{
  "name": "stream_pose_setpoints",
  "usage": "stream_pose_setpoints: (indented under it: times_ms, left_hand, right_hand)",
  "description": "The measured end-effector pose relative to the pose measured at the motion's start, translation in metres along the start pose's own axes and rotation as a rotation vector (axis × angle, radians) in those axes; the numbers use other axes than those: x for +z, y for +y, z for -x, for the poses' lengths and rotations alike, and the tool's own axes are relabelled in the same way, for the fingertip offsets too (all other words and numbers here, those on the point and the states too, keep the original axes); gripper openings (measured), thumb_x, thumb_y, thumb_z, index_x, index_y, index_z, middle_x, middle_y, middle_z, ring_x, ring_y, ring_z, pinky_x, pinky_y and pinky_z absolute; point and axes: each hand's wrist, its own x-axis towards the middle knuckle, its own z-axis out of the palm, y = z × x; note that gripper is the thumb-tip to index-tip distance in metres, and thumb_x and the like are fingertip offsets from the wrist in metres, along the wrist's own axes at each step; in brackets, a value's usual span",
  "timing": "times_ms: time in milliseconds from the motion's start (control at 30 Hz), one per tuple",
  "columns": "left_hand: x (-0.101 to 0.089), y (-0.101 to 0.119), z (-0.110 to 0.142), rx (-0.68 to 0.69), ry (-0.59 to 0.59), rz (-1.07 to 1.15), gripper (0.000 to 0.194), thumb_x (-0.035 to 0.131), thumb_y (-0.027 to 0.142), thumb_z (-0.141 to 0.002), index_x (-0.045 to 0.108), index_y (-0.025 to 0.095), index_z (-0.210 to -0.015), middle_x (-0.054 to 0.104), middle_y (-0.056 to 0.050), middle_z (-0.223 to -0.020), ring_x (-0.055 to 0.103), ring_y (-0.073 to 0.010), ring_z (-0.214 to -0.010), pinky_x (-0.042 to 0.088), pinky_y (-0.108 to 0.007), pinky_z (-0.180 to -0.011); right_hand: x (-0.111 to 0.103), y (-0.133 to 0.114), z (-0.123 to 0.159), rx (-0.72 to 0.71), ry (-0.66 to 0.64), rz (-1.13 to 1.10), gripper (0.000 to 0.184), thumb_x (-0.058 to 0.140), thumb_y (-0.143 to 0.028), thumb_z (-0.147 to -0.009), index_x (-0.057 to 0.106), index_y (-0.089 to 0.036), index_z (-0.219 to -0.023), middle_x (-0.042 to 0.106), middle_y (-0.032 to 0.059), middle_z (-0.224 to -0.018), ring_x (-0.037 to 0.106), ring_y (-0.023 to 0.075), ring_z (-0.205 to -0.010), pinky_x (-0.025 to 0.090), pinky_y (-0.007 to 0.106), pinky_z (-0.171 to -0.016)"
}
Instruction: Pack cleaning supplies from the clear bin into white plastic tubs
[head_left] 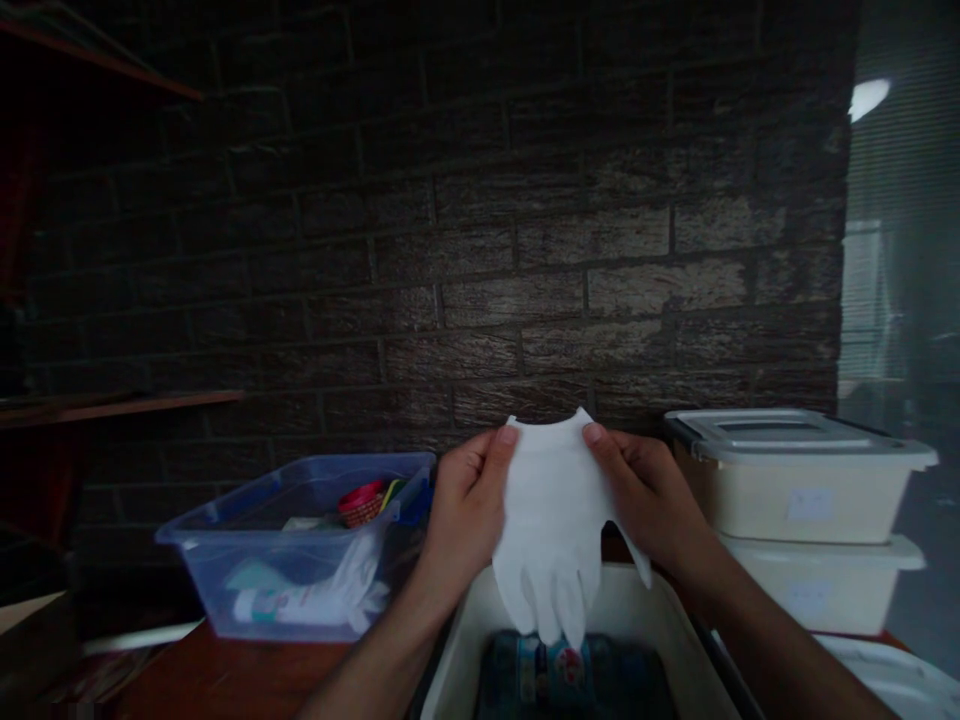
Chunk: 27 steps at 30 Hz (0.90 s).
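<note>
A white glove (553, 500) hangs fingers-down between my two hands, its cuff edge uppermost. My left hand (471, 490) pinches the cuff's left corner with the thumb in front. At the right corner, my right hand (645, 485) grips the cuff the same way. The glove's fingertips dangle over an open cream bin (469, 650). Inside that bin lies a dark, bottle-like item (574, 680) with a blue label, partly hidden by the glove.
To the left, a clear blue plastic box (300, 535) holds a red round item (362, 500), a white tube and white cloth. Two lidded cream bins (810, 500) are stacked at right. A white lid (885, 670) lies before them. Behind rises a dark brick wall (480, 240); shelves jut out at left.
</note>
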Motion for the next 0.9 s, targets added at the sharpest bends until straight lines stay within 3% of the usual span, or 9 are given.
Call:
stream_pose_setpoints:
  times_ms: [100, 233, 400, 467, 600, 700, 800, 900]
  left_hand:
    - [0.010, 0.000, 0.006, -0.029, -0.084, 0.083, 0.040, 0.063, 0.058, -0.091, 0.071, 0.019, -0.088, 0.068, -0.001, -0.079, 0.058, -0.0158, -0.070, 0.046, -0.023, -0.062]
    - [0.015, 0.003, 0.012, -0.051, -0.226, 0.099, 0.033, 0.061, 0.049, -0.096, 0.072, 0.021, -0.111, 0.072, -0.002, -0.090, 0.060, -0.0161, -0.078, 0.048, -0.024, -0.071]
    - [0.016, 0.000, 0.012, 0.149, -0.107, -0.055, 0.031, 0.048, 0.044, -0.103, 0.068, 0.020, -0.108, 0.067, -0.001, -0.091, 0.056, -0.0150, -0.081, 0.045, -0.022, -0.070]
    - [0.015, -0.003, 0.013, 0.162, -0.052, -0.109, 0.029, 0.048, 0.045, -0.103, 0.065, 0.021, -0.101, 0.063, 0.000, -0.084, 0.053, -0.0132, -0.075, 0.042, -0.021, -0.064]
    - [0.009, -0.006, 0.010, 0.147, -0.011, -0.107, 0.032, 0.052, 0.047, -0.101, 0.057, 0.020, -0.087, 0.052, 0.003, -0.070, 0.048, -0.0109, -0.062, 0.035, -0.020, -0.052]
    - [0.002, -0.005, 0.003, 0.132, 0.015, -0.009, 0.034, 0.056, 0.049, -0.099, 0.056, 0.019, -0.084, 0.053, 0.004, -0.066, 0.048, -0.0101, -0.056, 0.034, -0.019, -0.049]
    - [-0.001, -0.003, -0.002, 0.107, 0.034, 0.059, 0.034, 0.060, 0.050, -0.096, 0.057, 0.019, -0.082, 0.055, 0.004, -0.062, 0.045, -0.0090, -0.052, 0.034, -0.018, -0.047]
    - [0.005, -0.003, -0.001, 0.020, -0.047, 0.160, 0.032, 0.063, 0.050, -0.094, 0.061, 0.018, -0.087, 0.060, 0.003, -0.065, 0.048, -0.0091, -0.053, 0.038, -0.018, -0.049]
  right_hand:
    - [0.005, 0.003, 0.001, 0.013, -0.006, -0.083, 0.053, 0.051, -0.061, -0.098, 0.060, -0.017, -0.071, 0.055, -0.0001, -0.062, 0.046, 0.0122, -0.055, 0.034, 0.023, -0.049]
    - [0.001, -0.002, 0.001, 0.074, 0.037, -0.214, 0.048, 0.060, -0.061, -0.094, 0.064, -0.016, -0.075, 0.059, -0.0002, -0.063, 0.052, 0.0124, -0.056, 0.040, 0.022, -0.051]
    - [0.003, -0.004, 0.004, 0.170, -0.219, -0.292, 0.037, 0.078, -0.050, -0.084, 0.073, -0.014, -0.087, 0.072, 0.0045, -0.079, 0.063, 0.0168, -0.070, 0.049, 0.024, -0.062]
    - [0.006, -0.002, 0.004, 0.151, -0.241, -0.260, 0.041, 0.074, -0.052, -0.087, 0.071, -0.012, -0.081, 0.071, 0.0049, -0.077, 0.060, 0.0146, -0.066, 0.047, 0.023, -0.060]
    - [0.008, 0.001, 0.001, 0.081, -0.078, -0.167, 0.049, 0.062, -0.059, -0.093, 0.065, -0.014, -0.074, 0.062, -0.0003, -0.060, 0.048, 0.0101, -0.050, 0.034, 0.021, -0.046]
    - [0.006, 0.002, -0.001, 0.033, 0.007, -0.058, 0.051, 0.059, -0.060, -0.095, 0.060, -0.016, -0.069, 0.050, -0.0044, -0.047, 0.040, 0.0082, -0.042, 0.026, 0.021, -0.042]
    - [0.006, 0.004, -0.002, 0.017, -0.011, -0.018, 0.052, 0.058, -0.060, -0.096, 0.059, -0.016, -0.066, 0.046, -0.0054, -0.044, 0.036, 0.0074, -0.040, 0.023, 0.021, -0.041]
    - [0.010, 0.005, -0.001, 0.026, -0.039, -0.055, 0.056, 0.057, -0.062, -0.094, 0.053, -0.017, -0.060, 0.045, -0.0048, -0.045, 0.035, 0.0073, -0.040, 0.024, 0.022, -0.042]
